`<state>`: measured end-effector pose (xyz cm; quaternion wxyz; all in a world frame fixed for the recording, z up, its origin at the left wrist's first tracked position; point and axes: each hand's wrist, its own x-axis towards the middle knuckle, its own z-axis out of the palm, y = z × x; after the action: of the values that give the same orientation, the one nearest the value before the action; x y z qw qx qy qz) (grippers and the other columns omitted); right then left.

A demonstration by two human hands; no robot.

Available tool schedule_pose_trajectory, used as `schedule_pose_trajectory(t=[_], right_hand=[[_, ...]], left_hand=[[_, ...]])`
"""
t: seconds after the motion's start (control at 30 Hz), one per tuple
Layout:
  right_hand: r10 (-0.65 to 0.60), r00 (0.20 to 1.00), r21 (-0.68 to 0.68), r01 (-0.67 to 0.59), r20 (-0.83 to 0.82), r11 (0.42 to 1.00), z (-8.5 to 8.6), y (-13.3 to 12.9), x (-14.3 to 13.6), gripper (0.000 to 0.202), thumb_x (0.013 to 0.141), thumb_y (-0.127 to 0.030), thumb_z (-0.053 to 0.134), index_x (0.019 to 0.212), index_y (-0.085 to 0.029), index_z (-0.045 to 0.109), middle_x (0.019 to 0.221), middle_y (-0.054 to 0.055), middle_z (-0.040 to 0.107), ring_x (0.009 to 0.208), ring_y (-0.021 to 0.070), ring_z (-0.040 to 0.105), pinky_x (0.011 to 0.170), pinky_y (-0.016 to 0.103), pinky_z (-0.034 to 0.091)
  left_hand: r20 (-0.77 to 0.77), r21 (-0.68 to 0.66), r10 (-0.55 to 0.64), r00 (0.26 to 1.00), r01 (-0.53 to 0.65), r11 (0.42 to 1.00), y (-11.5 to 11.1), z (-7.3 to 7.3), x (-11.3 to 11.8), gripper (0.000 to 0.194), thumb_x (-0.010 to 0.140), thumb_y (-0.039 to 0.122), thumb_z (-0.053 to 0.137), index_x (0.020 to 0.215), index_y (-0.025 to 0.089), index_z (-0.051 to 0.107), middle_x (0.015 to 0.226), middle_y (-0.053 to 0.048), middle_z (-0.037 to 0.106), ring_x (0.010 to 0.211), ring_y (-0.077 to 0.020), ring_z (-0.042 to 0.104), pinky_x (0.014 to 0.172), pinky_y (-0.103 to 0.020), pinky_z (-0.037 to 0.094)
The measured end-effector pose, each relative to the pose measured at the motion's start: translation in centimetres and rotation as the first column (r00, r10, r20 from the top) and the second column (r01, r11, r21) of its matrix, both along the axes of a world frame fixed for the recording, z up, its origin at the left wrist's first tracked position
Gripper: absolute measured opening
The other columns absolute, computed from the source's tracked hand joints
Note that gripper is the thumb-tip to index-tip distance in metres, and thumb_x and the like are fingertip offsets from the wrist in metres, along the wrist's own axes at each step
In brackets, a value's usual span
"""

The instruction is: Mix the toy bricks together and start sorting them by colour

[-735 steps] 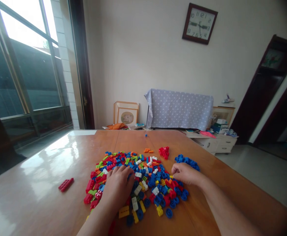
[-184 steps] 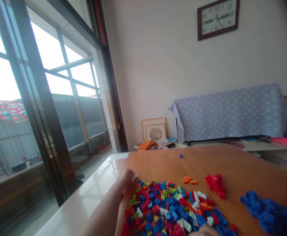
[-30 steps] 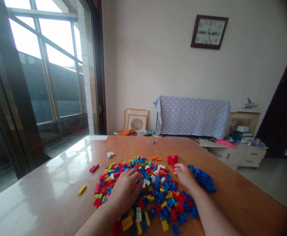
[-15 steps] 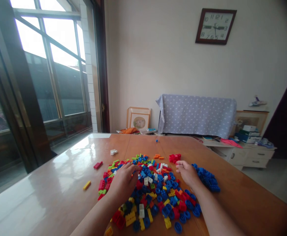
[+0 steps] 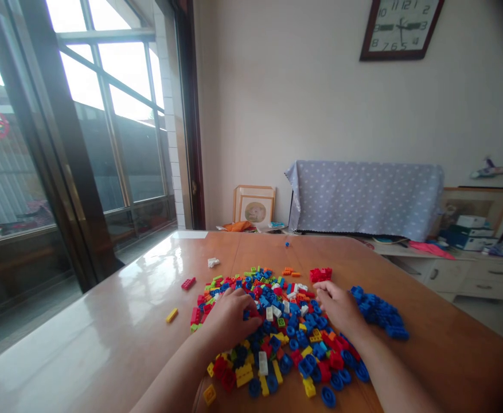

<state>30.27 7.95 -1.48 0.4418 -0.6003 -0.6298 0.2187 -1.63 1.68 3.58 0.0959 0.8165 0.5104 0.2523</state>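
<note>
Loose toy building bricks (image 5: 277,338) lie in a multicoloured heap on the wooden table. My left hand (image 5: 234,315) reaches over the heap's left side, its thumb and bent fingers apart around red and blue pieces; some fingertips are hidden. At the heap's right side, my right hand (image 5: 337,304) has its fingers curled together. Anything small in them is not visible. Just beyond those fingertips sits a cluster of red bricks (image 5: 320,275). A large group of blue bricks (image 5: 379,312) lies to the right of my right wrist.
Apart from the heap lie a yellow brick (image 5: 172,315), a pink-red brick (image 5: 188,283), white bricks (image 5: 213,262), orange bricks (image 5: 291,272) and a small blue piece (image 5: 287,244). Behind the table (image 5: 117,332) stand a cloth-covered object (image 5: 363,198) and a white cabinet (image 5: 483,275).
The view has shifted, so the scene sits further right and the clock higher. My left hand has moved deeper into the heap; the right hand's fingers have curled in more.
</note>
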Motion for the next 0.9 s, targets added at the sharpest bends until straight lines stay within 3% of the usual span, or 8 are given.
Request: schedule_pose_trajectory(t=[0.13,0.3,0.57,0.73,0.9], right_hand=[[0.029,0.998,0.013,-0.03,0.058,0.999,0.2,-0.6,-0.9,0.037,0.085,-0.044,0.049,0.103,-0.021,0.073,0.074,0.002,0.072,0.064,0.019,0.064,0.061,0.028,0.048],[0.099,0.995,0.023,-0.099,0.016,0.995,1.0,-1.9,-2.7,0.035,0.087,-0.043,0.051,0.102,-0.02,0.073,0.073,0.001,0.07,0.066,0.0185,0.064,0.062,0.028,0.048],[0.376,0.924,0.031,-0.375,-0.067,0.927,3.7,-5.5,-6.2,0.038,0.088,-0.05,0.061,0.107,-0.019,0.071,0.084,0.003,0.069,0.077,0.0187,0.063,0.069,0.028,0.051],[0.527,0.843,-0.026,-0.532,-0.105,0.846,4.1,-7.2,-7.7,0.036,0.085,-0.044,0.069,0.113,-0.021,0.07,0.079,0.001,0.067,0.071,0.0162,0.06,0.062,0.025,0.048],[0.503,0.856,0.005,-0.506,-0.122,0.862,3.7,-7.1,-8.0,0.021,0.088,-0.035,0.064,0.103,-0.021,0.069,0.082,0.001,0.069,0.076,0.0166,0.063,0.068,0.026,0.051]], left_hand=[[-0.03,-0.024,0.019,0.999,-0.02,1.0,-0.1,-0.3,0.6,0.008,0.081,0.032,0.067,0.084,0.025,0.07,0.093,-0.003,0.064,0.094,-0.0221,0.056,0.078,-0.03,0.042],[0.016,0.03,0.03,0.999,-0.03,0.999,-0.1,0.1,0.8,0.01,0.08,0.024,0.064,0.09,0.023,0.066,0.096,-0.003,0.065,0.094,-0.0213,0.057,0.079,-0.029,0.043],[0.115,0.022,-0.079,0.99,0.077,0.997,-1.6,0.6,3.1,0.016,0.085,0.018,0.055,0.1,0.023,0.059,0.094,-0.003,0.065,0.088,-0.0186,0.06,0.076,-0.026,0.046],[0.19,0.048,-0.143,0.971,0.136,0.99,-1.9,-0.3,4.3,0.042,0.079,0.01,0.058,0.118,0.025,0.054,0.109,-0.004,0.067,0.1,-0.0189,0.063,0.085,-0.028,0.049],[0.206,0.087,-0.138,0.969,0.122,0.989,-1.8,-1.1,4.6,0.059,0.087,0.015,0.057,0.142,0.029,0.041,0.125,-0.006,0.067,0.115,-0.0211,0.063,0.097,-0.034,0.05]])
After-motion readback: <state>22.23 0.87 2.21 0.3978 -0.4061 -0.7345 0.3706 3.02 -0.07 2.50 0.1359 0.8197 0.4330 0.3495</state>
